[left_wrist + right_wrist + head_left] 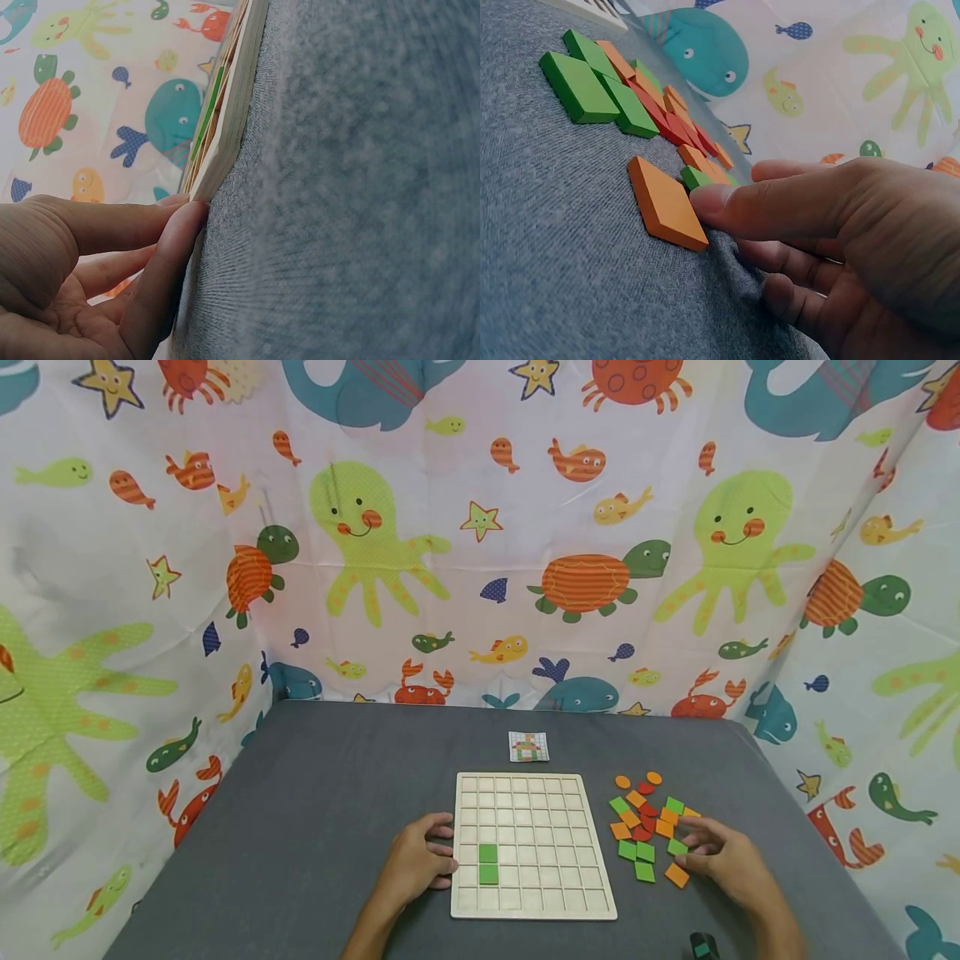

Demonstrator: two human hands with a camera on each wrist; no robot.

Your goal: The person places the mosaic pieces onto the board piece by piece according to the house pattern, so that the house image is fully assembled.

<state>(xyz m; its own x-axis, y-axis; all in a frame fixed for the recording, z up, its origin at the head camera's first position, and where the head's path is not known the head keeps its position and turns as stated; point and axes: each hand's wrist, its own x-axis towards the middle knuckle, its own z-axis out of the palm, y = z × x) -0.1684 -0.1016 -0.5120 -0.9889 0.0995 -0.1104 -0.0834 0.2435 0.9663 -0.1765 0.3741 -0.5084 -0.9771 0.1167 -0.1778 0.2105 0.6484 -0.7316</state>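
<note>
A pale wooden grid board (540, 843) lies flat on the table, two green square tiles (488, 864) set one above the other in its left part. At its left edge, my left hand (416, 860) pinches the rim between thumb and a finger, as the left wrist view shows up close. My right hand (723, 860) is at the right side of a loose tile pile, thumb and fingers apart around a green tile (677, 847). The thumb tip overlaps that tile in the right wrist view. Just in front of the thumb lies an orange square tile (667, 206).
Right of the board lie several more tiles: green squares (645, 871), orange squares (620, 831), red pieces (641, 833) and orange round pieces (622, 782). A small pattern card (528, 747) sits behind the board. A black object (703, 946) is at the front edge. A sea-animal curtain surrounds the table.
</note>
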